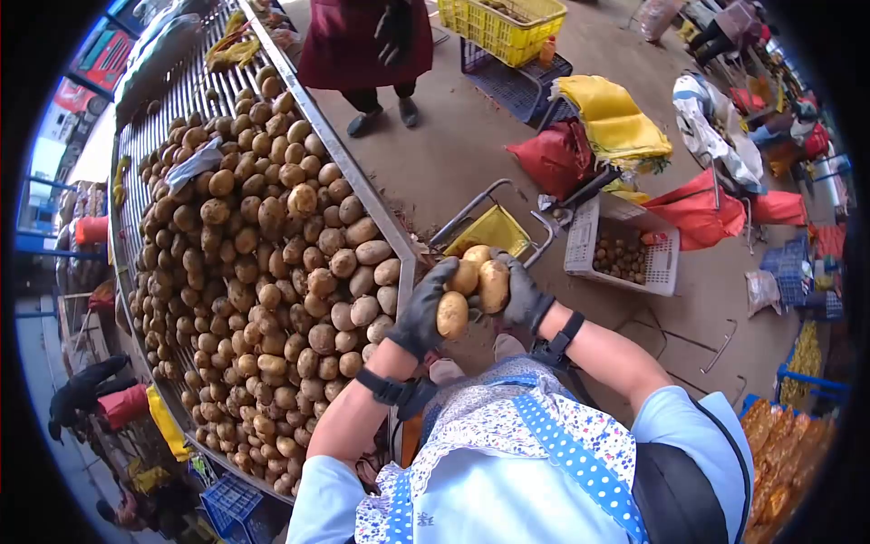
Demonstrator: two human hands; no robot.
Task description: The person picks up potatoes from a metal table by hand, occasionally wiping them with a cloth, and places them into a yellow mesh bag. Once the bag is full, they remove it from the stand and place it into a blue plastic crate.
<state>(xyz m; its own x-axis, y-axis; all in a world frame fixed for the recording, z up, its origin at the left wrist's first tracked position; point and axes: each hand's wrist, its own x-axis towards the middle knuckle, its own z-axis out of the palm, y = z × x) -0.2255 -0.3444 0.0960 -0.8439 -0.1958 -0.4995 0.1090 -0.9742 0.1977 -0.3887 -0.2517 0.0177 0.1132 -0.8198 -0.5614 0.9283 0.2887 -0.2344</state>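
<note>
Several pale brown potatoes [493, 286] are held between my two gloved hands, in front of my apron. My left hand [426, 313], in a dark grey glove, has its fingers closed round the potatoes on the left side. On the right side, my right hand [524, 295] wraps its gloved fingers against the others. Parts of the fingers are hidden behind the potatoes. To the left, a large heap of potatoes [263, 299] lies on a slatted metal table [337, 150], whose near corner is beside my left hand.
Beyond my hands stands a yellow-seated metal stool [494, 234]. A white crate [585, 238] holding small potatoes is to the right, near red sacks [555, 159] and yellow sacks [616, 122]. Across the table edge stands a person in a dark red apron [362, 45].
</note>
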